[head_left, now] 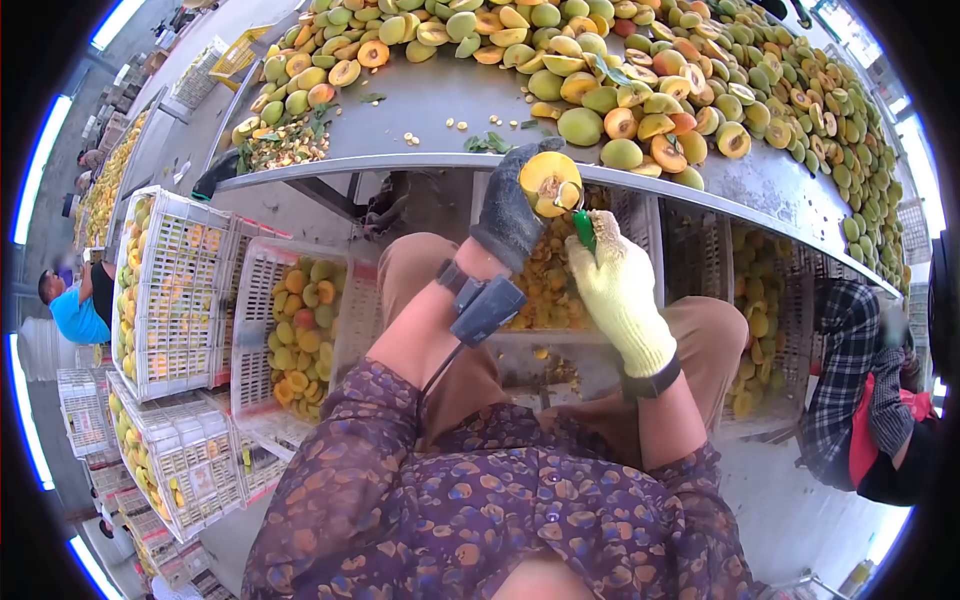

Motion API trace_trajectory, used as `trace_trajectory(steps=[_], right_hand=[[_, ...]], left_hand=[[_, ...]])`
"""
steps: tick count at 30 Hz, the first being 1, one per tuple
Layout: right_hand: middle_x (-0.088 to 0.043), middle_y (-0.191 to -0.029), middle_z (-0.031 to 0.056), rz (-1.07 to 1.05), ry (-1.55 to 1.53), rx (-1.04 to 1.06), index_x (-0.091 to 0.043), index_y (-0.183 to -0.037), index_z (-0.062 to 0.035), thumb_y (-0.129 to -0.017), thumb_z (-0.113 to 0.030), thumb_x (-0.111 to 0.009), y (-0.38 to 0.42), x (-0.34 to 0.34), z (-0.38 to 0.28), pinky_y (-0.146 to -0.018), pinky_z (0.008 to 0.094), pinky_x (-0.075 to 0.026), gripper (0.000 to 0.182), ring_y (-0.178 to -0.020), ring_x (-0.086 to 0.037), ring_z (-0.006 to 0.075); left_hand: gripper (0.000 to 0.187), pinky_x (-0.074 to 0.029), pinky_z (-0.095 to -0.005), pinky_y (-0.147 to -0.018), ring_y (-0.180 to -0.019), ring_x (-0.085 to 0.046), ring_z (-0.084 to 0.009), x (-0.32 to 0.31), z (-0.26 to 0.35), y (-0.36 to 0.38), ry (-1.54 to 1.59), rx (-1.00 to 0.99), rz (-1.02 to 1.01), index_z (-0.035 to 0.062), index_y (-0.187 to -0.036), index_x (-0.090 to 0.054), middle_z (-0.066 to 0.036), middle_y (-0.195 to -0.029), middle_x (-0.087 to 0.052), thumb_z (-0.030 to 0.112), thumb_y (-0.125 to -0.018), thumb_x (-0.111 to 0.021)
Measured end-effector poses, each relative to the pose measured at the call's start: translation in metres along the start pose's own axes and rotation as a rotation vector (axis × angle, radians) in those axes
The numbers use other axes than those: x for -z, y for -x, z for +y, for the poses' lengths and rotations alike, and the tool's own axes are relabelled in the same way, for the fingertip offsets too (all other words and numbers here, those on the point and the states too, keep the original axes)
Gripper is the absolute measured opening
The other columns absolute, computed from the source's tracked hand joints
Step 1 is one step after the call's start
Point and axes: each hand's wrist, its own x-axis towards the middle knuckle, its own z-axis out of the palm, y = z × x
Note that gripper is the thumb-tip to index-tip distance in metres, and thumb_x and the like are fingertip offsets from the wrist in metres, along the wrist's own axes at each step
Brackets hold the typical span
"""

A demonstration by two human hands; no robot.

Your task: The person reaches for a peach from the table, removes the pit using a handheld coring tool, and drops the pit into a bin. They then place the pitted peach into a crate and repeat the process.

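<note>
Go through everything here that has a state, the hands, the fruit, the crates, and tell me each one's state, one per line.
left hand: dark glove, shut on the fruit half
fruit half: cut open, flesh facing up, held off the table
right hand: pale glove, shut on the green-handled tool
green-handled tool: tip at the fruit half's pit
fruit on the table: piled, some whole, some halved
white crates: stacked, filled with fruit
</note>
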Motion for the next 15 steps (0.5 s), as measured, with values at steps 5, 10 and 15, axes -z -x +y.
trace_trajectory(steps=[5, 10, 15], right_hand=[[-0.063, -0.076, 0.0210, 0.026, 0.068, -0.004, -0.054, -0.103, -0.0048, -0.089, -0.019, -0.056, -0.007, -0.004, 0.003, -0.064, 0.0486, -0.049, 0.021, -0.074, -0.063, 0.0404], [-0.063, -0.076, 0.0218, -0.020, 0.195, -0.094, -0.053, -0.102, -0.0044, -0.088, -0.019, -0.056, -0.012, -0.013, 0.002, -0.063, 0.0495, -0.049, 0.020, -0.074, -0.064, 0.0405], [-0.062, -0.080, 0.0263, -0.050, 0.240, -0.137, -0.055, -0.104, -0.0031, -0.091, -0.024, -0.056, -0.011, -0.027, 0.013, -0.066, 0.0488, -0.048, 0.024, -0.078, -0.061, 0.0448]], left_hand=[[0.050, -0.052, -0.0314, -0.090, -0.100, -0.064, -0.0178, -0.014, -0.001, -0.003, 0.014, 0.006, -0.003, -0.0005, -0.119, -0.057, -0.012, -0.111, -0.066, -0.004, -0.072, -0.076], [0.042, -0.054, -0.0309, -0.089, -0.098, -0.065, -0.0183, -0.023, 0.006, -0.001, 0.186, 0.097, 0.037, -0.0009, -0.115, -0.057, -0.013, -0.109, -0.066, -0.004, -0.076, -0.073], [0.036, -0.055, -0.0329, -0.086, -0.093, -0.067, -0.0232, -0.015, 0.015, 0.001, -0.219, -0.210, 0.045, -0.0007, -0.113, -0.058, -0.016, -0.108, -0.066, -0.005, -0.079, -0.068]])
